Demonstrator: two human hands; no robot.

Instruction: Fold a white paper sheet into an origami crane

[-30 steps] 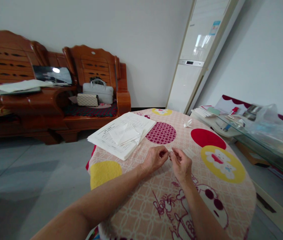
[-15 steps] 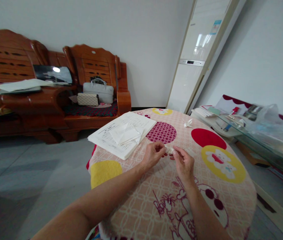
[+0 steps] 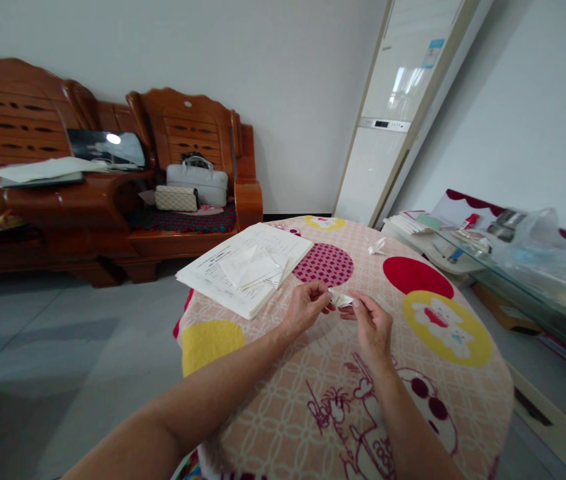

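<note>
Between my two hands is a small piece of folded white paper (image 3: 341, 299), held above the patterned tablecloth. My left hand (image 3: 309, 307) pinches its left end between thumb and fingers. At its right end, my right hand (image 3: 371, 321) grips it with the thumb and fingertips. Another small folded paper piece (image 3: 377, 247) stands on the cloth farther back, to the right. To the left lies a stack of printed sheets (image 3: 227, 283), with several loose white paper squares (image 3: 253, 267) on top of it.
The round table wears a pink patterned cloth (image 3: 273, 413). Beyond its right side is a glass-topped stand (image 3: 523, 273) with papers and plastic bags. Wooden chairs (image 3: 193, 127) with handbags (image 3: 197, 183) stand at the back left, and a tall white air conditioner (image 3: 377, 153) behind the table.
My right hand has shifted slightly right, and more of the folded paper shows between my fingers. My left hand has barely moved.
</note>
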